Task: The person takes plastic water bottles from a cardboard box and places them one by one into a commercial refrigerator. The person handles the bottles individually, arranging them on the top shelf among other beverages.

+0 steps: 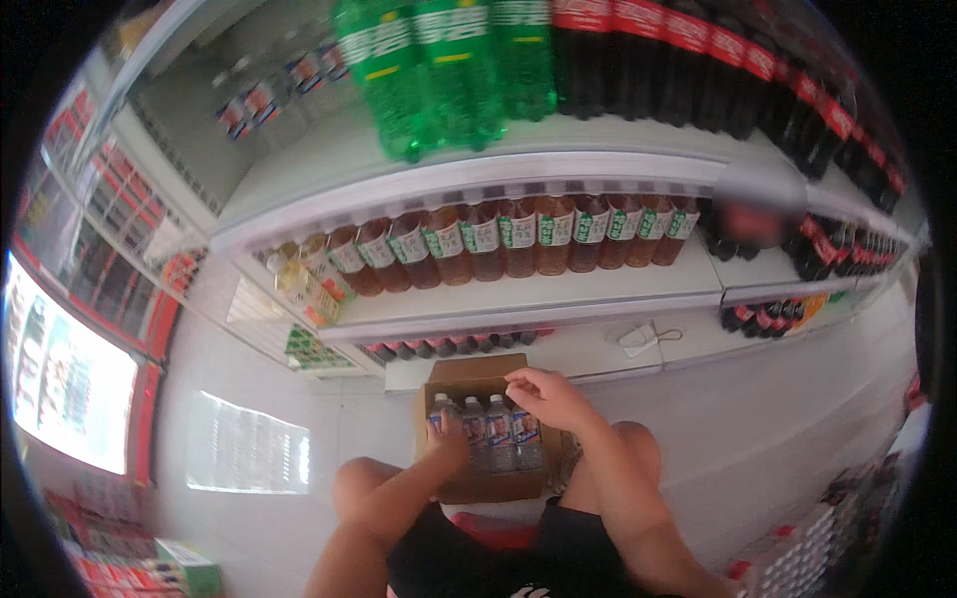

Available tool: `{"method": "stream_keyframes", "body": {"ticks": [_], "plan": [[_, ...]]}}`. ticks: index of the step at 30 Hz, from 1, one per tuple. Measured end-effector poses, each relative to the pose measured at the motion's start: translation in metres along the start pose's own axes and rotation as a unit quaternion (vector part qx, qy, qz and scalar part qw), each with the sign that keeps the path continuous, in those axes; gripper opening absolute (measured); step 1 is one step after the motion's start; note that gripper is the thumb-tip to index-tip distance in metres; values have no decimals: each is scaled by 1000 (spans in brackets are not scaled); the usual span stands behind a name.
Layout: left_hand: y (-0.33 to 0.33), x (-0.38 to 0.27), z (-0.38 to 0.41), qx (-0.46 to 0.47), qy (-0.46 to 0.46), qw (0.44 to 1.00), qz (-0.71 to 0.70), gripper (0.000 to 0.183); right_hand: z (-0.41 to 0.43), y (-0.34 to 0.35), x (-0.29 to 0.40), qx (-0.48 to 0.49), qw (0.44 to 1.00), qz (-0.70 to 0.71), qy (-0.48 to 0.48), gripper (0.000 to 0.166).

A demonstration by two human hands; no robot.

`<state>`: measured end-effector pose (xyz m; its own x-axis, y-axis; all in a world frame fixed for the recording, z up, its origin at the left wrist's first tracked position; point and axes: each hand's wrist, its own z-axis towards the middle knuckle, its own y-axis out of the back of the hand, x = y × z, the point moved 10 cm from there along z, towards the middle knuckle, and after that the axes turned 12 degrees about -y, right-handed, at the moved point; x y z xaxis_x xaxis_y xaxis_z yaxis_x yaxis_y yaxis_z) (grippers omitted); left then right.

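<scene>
An opened cardboard box [490, 489] stands between my knees, with several clear plastic bottles [499, 430] upright inside. These have white caps and blue labels with a printed portrait. My left hand [448, 439] reaches into the box's left side and has its fingers around the upper part of a bottle there. Over the box's right back edge is my right hand [542, 396], fingers bent and partly apart, with nothing visible in it; whether it touches the raised flap [478, 366] I cannot tell.
Ahead runs a white shelf unit [523, 299] with brown tea bottles [518, 239], large green soda bottles [456, 82] and cola bottles [665, 67]. Similar clear bottles [258, 105] stand at its upper left. A white tag with a loop [638, 340] lies on the bottom ledge. Lit coolers [71, 374] stand left.
</scene>
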<state>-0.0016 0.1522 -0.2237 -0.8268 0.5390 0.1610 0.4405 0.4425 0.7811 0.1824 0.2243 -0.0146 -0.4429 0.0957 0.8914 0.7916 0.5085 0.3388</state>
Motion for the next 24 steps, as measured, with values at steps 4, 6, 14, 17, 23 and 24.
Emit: {"method": "stream_keyframes", "body": {"ticks": [4,6,14,17,23,24], "plan": [[15,-18,11,-60,-11,998,-26,60,-73,24,97,-19,959,207,192,19],[5,-14,12,-85,25,995,-47,59,-126,27,165,-30,908,270,320,16],[29,-18,5,-98,-91,988,-72,38,-238,1,321,138,727,433,515,6],[34,-16,5,-87,-89,988,-90,38,-243,-20,347,142,750,431,482,5],[30,-24,2,-25,-116,987,-112,48,-236,-44,364,109,712,515,464,11],[40,-32,4,-15,-138,984,-115,46,-237,-43,366,121,698,516,482,13]]}}
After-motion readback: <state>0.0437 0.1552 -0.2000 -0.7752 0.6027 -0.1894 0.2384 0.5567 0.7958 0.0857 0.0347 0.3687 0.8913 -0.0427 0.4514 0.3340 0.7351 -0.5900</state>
